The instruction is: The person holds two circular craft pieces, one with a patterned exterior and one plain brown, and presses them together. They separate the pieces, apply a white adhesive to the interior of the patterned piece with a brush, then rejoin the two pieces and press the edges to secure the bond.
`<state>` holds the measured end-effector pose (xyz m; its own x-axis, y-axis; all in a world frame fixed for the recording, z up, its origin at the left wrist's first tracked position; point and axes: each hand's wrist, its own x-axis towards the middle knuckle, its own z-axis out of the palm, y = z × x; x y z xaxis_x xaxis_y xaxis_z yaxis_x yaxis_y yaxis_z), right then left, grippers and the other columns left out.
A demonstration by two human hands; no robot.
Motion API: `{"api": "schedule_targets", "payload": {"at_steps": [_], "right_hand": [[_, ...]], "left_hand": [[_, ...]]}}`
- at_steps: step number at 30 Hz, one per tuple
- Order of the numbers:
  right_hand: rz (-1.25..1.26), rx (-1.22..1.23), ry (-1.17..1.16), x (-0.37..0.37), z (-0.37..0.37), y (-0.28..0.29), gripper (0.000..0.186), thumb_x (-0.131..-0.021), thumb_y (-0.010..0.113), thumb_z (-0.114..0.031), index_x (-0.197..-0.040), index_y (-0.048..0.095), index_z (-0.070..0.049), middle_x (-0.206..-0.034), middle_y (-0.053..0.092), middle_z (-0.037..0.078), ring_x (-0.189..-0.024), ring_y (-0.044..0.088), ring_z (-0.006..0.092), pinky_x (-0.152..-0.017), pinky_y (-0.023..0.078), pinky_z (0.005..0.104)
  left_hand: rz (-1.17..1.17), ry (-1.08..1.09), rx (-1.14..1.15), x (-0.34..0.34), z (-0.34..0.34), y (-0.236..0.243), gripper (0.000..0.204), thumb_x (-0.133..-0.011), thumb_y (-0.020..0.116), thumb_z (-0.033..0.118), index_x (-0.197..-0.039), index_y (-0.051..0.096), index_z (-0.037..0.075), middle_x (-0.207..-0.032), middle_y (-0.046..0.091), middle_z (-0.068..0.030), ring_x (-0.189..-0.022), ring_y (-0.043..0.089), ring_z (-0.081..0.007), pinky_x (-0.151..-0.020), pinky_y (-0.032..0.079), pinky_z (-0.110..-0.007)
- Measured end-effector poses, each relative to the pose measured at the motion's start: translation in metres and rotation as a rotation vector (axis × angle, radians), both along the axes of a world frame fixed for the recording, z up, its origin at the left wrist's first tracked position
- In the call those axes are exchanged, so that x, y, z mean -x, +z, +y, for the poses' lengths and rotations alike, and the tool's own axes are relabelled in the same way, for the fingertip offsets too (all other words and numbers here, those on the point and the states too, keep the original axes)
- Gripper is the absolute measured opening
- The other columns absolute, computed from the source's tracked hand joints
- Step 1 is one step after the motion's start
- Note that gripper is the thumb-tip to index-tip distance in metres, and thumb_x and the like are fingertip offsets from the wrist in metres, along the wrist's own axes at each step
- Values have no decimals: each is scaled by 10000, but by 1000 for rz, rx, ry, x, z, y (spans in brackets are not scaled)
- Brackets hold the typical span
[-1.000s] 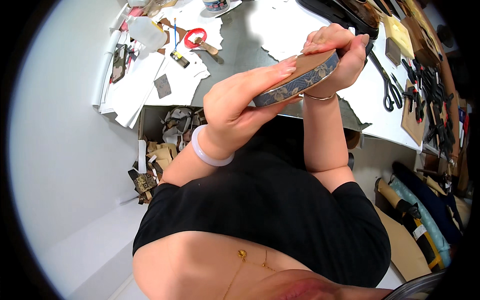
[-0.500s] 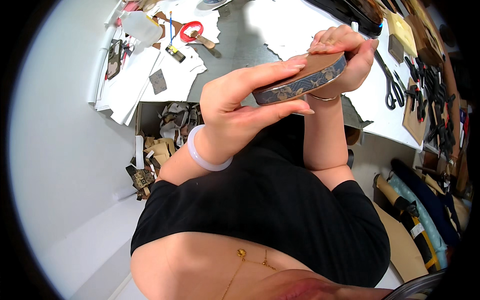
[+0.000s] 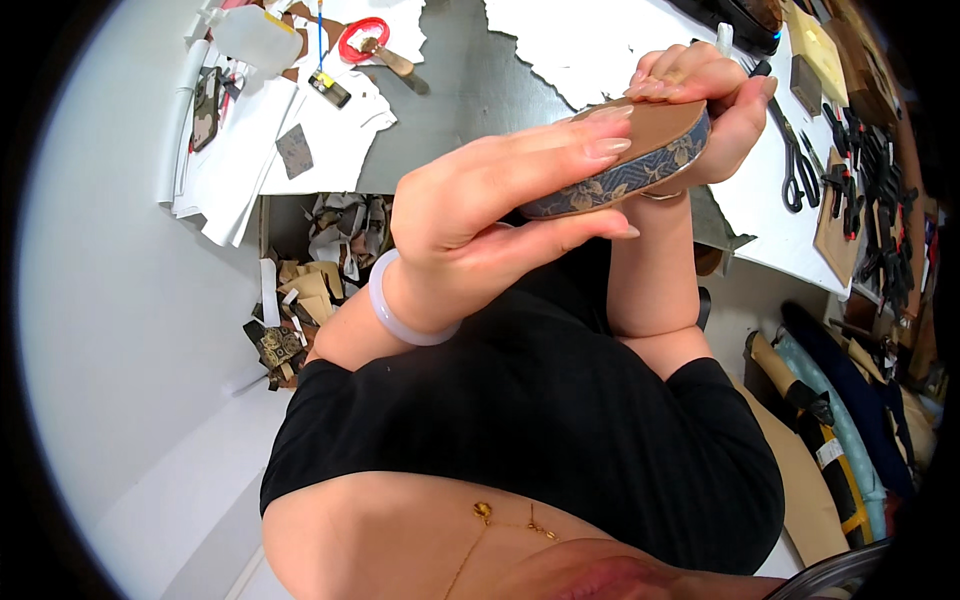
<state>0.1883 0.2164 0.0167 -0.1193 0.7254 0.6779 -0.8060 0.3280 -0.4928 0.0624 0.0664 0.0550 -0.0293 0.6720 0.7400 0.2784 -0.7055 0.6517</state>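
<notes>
The block (image 3: 660,135) was between left hand (image 3: 465,205) and right hand (image 3: 735,125). On the worktable (image 3: 470,90), the bottle (image 3: 258,42) was far left, phone (image 3: 206,108) nearer; on the right, scissors (image 3: 793,150) lay left of the clamps (image 3: 885,185).

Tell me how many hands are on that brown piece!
2: the left hand on the left end of the brown piece, the right hand on its right end.

Bright light, seemingly from overhead, fills the room, nearly washing out the torn white paper (image 3: 560,40) on the table (image 3: 455,115). A soft shadow crosses the person's chest (image 3: 370,505). Both hands (image 3: 450,215) look crisp from here. It's dimmer beneath the table; the pale wall (image 3: 110,260) bows into a black, blurred rim.
</notes>
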Motion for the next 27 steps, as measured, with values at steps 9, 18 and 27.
{"api": "schedule_targets", "payload": {"at_steps": [9, 18, 27], "right_hand": [[-41, 22, 139, 1, 10, -16, 689, -1091, 141, -407, -697, 581, -51, -677, 580, 83, -588, 566, 209, -619, 502, 362], [14, 139, 77, 21, -3, -5, 630, -1091, 193, -357, -655, 540, -64, -591, 539, 68, -484, 508, 159, -505, 479, 301], [9, 142, 215, 15, -8, -6, 607, -1091, 219, -361, -634, 500, -78, -560, 496, 64, -473, 483, 161, -493, 463, 296]], "left_hand": [[423, 329, -177, 9, -5, -4, 563, -713, 888, 133, -1182, 647, -66, -1097, 713, -233, -992, 731, -366, -868, 606, -457], [85, 251, -237, 12, -10, -11, 742, -717, 864, 401, -1280, 598, -2, -1188, 713, -191, -1082, 710, -293, -969, 548, -429], [-342, -9, 139, 32, -43, -9, 287, -949, 680, 69, -1176, 541, -40, -1161, 683, -319, -1092, 699, -376, -1020, 522, -475]]}}
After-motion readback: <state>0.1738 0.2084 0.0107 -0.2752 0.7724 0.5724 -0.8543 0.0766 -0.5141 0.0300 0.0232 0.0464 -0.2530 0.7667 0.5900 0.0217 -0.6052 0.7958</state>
